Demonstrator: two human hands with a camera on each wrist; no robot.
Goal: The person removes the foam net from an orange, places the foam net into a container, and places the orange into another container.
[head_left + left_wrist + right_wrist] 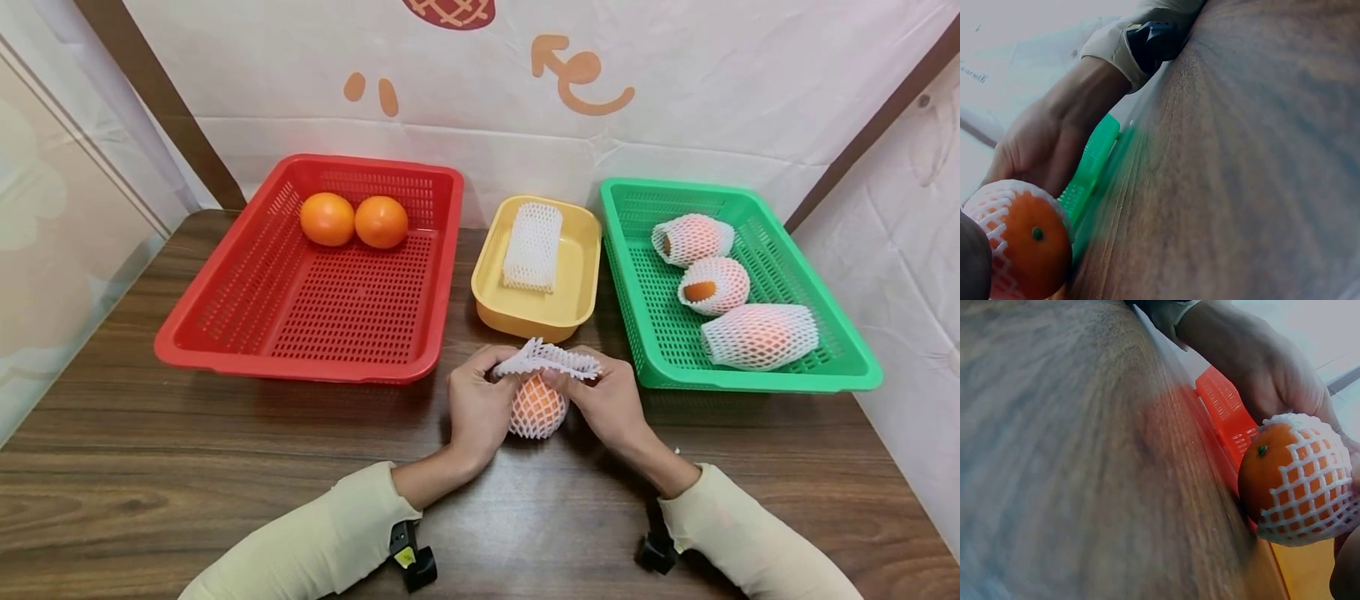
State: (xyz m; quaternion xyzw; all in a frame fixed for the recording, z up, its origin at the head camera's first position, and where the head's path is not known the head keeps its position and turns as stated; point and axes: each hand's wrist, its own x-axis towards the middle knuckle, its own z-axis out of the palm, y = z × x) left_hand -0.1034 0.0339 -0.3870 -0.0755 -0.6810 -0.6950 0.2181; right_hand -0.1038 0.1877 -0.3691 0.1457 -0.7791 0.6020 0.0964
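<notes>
Between both hands is an orange (538, 407) inside a white foam net sleeve (543, 358). My left hand (483, 404) pinches the sleeve's upper rim from the left, thumb over the net. From the right, my right hand (609, 404) pinches the same rim, its thumb near the top of the fruit. The net's upper end is spread and bunched above the orange. In the right wrist view the orange (1263, 478) shows its green stem spot and a bare end, with the net (1313, 487) round the rest. The left wrist view also shows that bare end (1041, 244).
A red basket (300, 367) at left holds two bare oranges (352, 221). Behind the hands, a yellow tub (577, 275) contains flat white net sleeves (534, 246). At right, a green basket (757, 379) has three netted oranges (761, 336). All stand on the wooden table (262, 458).
</notes>
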